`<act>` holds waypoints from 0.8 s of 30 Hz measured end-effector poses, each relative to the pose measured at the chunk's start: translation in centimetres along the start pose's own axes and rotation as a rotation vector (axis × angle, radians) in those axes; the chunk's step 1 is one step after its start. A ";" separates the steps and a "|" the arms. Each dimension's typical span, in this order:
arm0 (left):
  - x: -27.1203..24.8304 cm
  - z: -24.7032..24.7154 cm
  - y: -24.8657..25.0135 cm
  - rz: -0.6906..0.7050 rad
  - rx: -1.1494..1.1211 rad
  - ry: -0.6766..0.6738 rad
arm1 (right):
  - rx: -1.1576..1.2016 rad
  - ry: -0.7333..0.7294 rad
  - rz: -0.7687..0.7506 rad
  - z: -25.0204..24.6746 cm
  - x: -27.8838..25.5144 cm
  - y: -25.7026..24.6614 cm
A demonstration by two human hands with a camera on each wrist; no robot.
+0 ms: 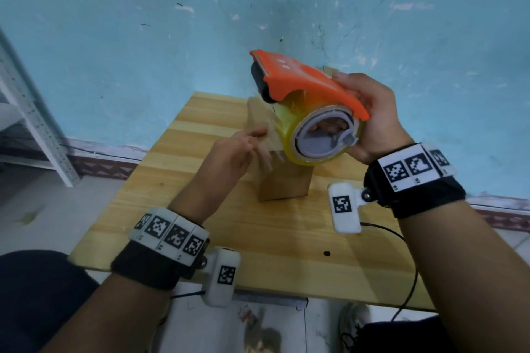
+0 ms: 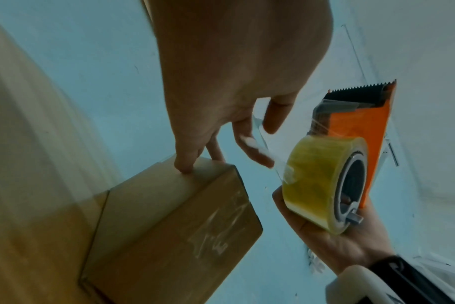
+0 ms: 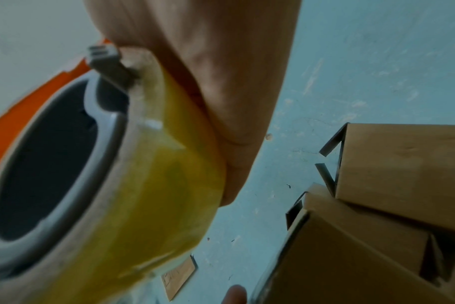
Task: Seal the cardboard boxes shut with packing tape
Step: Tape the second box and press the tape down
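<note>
A small cardboard box [image 1: 284, 185] [image 2: 169, 216] stands on the wooden table [image 1: 200, 238], with clear tape showing on one side. My left hand [image 1: 255, 146] [image 2: 221, 144] lies over its top with straight fingers; two fingertips [image 2: 185, 168] press on the top edge, and another finger touches a clear tape strip running to the roll. My right hand [image 1: 372, 117] [image 3: 221, 82] grips an orange tape dispenser [image 1: 301, 80] [image 2: 358, 127], lifted above the box and tilted. Its yellowish tape roll [image 1: 289, 129] [image 3: 164, 174] faces me. The toothed blade [image 2: 361, 90] points up.
Several open-flapped cardboard boxes [image 3: 403, 164] are piled to the right, against the blue wall. A white metal shelf [image 1: 31, 114] stands at the left. A black cable [image 1: 410, 266] trails off the table's right front edge. A shoe [image 1: 355, 321] shows on the floor below.
</note>
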State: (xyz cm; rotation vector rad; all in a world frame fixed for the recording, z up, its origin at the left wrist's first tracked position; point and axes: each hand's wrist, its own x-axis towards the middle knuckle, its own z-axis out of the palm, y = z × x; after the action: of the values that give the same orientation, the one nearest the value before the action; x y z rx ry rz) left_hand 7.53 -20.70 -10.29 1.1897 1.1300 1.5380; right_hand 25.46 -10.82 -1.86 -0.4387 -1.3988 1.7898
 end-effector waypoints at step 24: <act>-2.3 -6.2 3.7 -0.310 -0.465 0.143 | -0.118 0.129 -0.026 -4.6 0.1 -1.4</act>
State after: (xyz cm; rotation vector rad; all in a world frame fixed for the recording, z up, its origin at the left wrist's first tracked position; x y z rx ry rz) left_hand 1.48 -24.67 -7.98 0.5733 0.9239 1.5463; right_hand 29.08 -7.71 -2.02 -0.5846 -1.4178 1.6337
